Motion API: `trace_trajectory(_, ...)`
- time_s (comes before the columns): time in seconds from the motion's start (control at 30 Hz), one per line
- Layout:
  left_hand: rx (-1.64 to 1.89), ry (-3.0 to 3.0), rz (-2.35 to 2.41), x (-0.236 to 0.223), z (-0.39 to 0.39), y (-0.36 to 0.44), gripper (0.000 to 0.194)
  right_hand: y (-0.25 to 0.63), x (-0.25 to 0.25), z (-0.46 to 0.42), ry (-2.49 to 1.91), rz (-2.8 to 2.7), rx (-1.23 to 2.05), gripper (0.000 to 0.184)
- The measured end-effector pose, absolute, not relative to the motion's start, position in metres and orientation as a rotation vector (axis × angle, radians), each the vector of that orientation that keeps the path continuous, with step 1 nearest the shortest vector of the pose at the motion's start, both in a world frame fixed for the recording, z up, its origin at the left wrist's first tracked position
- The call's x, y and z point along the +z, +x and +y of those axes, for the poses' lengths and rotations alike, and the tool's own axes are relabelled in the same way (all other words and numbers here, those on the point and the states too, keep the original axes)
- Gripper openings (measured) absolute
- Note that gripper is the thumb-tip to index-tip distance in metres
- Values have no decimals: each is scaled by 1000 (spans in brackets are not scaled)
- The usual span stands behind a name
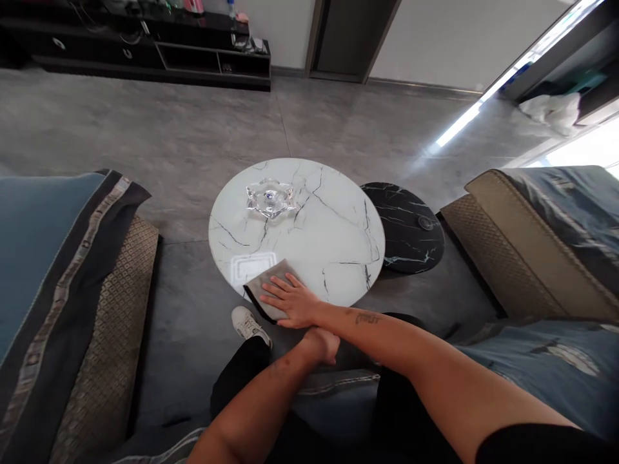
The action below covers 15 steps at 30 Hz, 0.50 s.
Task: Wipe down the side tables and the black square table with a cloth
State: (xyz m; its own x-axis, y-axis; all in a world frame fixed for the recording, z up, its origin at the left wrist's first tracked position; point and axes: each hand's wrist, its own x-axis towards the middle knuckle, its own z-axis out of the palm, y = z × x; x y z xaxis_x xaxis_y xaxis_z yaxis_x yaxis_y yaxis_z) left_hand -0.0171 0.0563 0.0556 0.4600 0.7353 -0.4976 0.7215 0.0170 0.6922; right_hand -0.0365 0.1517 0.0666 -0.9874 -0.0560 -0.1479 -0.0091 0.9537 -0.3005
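My right hand (294, 303) lies flat with its fingers spread on a grey-beige folded cloth (280, 269) with a dark edge. The cloth rests on the near left edge of a round white marble-patterned table (333, 219) and hangs slightly past the rim. Just below my right wrist, my left hand (320, 346) is curled closed, and nothing shows in it. The right forearm crosses over beside it; whether the two touch is hard to see. A clear star-shaped glass dish (271, 198) stands at the table's far left.
A lower black marble-patterned table (403, 225) with a small round object (425, 223) adjoins on the right. Sofas with blue covers flank both sides, the left sofa (43, 258) and right sofa (532, 238). A black TV cabinet (145, 55) stands against the far wall.
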Motion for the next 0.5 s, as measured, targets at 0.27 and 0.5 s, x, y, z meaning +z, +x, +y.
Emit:
trace_trajectory(0.27, -302, 1734, 1352, 79, 45, -23, 72, 116, 79, 226, 342, 2858, -462, 110)
trace_trajectory(0.5, -211, 1681, 1447, 61, 19, 7, 62, 119, 95, 293, 564, 2957, -368, 87)
